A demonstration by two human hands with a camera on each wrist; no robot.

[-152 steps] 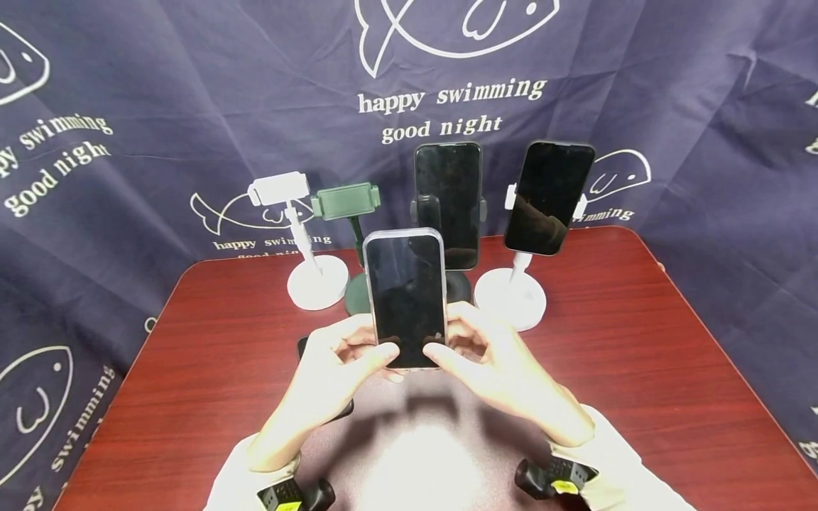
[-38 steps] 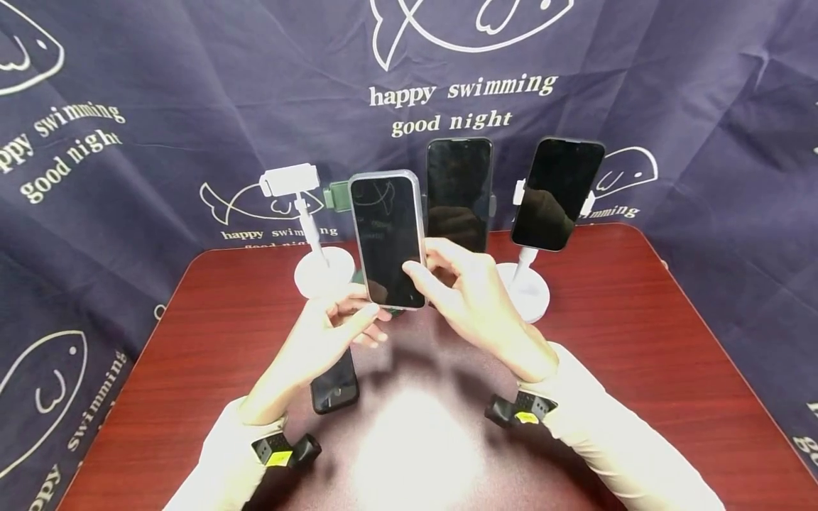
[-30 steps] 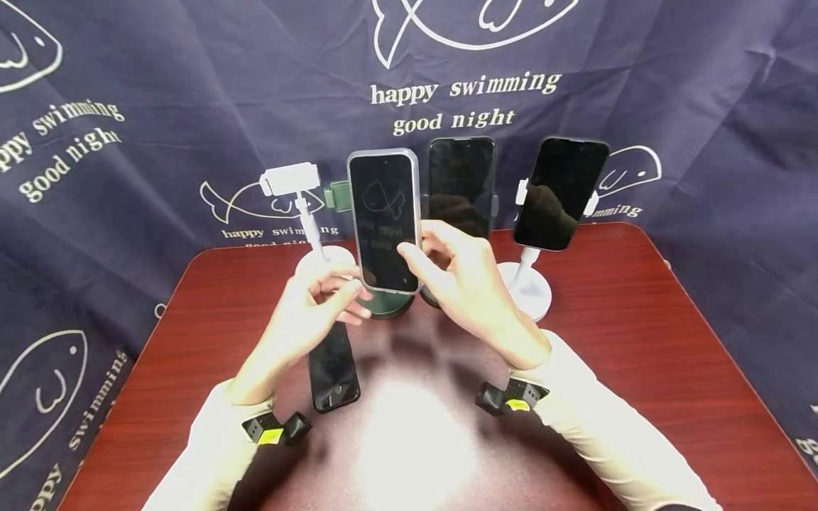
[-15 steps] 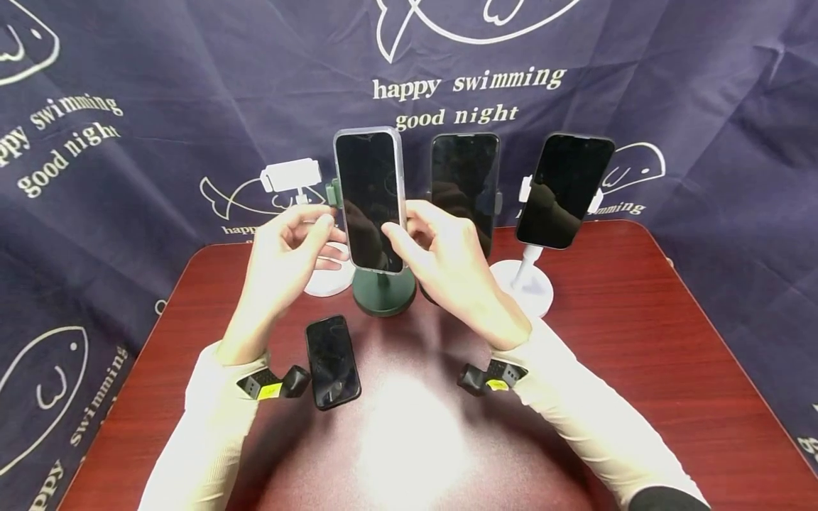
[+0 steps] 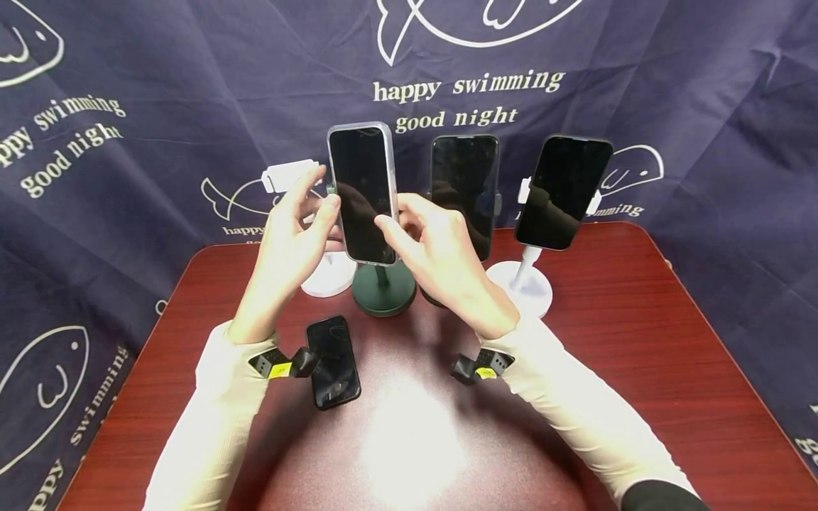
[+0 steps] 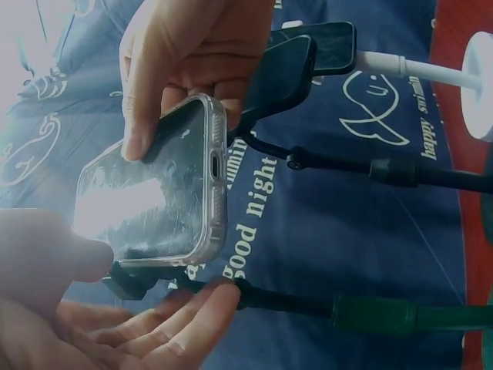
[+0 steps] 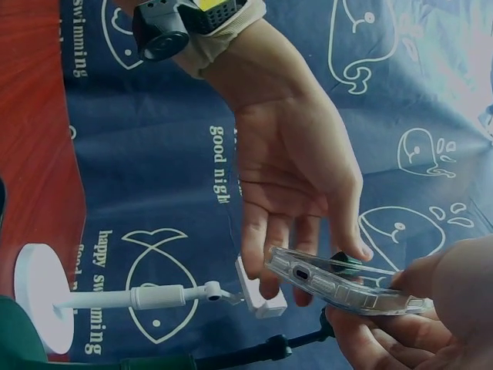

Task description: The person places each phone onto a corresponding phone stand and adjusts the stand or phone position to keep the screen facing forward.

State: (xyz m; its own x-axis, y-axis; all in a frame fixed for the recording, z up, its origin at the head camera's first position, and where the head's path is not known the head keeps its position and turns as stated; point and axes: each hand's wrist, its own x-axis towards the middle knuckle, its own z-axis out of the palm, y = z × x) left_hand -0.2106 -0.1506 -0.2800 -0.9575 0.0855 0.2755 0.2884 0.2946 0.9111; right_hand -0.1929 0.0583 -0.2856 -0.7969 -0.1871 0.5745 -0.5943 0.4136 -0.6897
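Observation:
My right hand pinches a phone in a clear case by its right edge, thumb on the dark screen. The phone stands upright in front of the green phone stand, covering most of its clamp. In the left wrist view the green clamp shows just beneath the phone; whether it grips the phone I cannot tell. My left hand is at the phone's left side, fingers loosely extended, thumb tip by the clamp's left end. The right wrist view shows that thumb close to the green clamp.
Another black phone lies on the red table near my left wrist. To the right, one phone stands in a dark stand and another phone in a white stand. An unloaded white stand is behind my left hand.
The clear-cased phone, earlier held low by both hands, has moved up and left to the green stand. My left hand has let go of it and risen beside the clamp.

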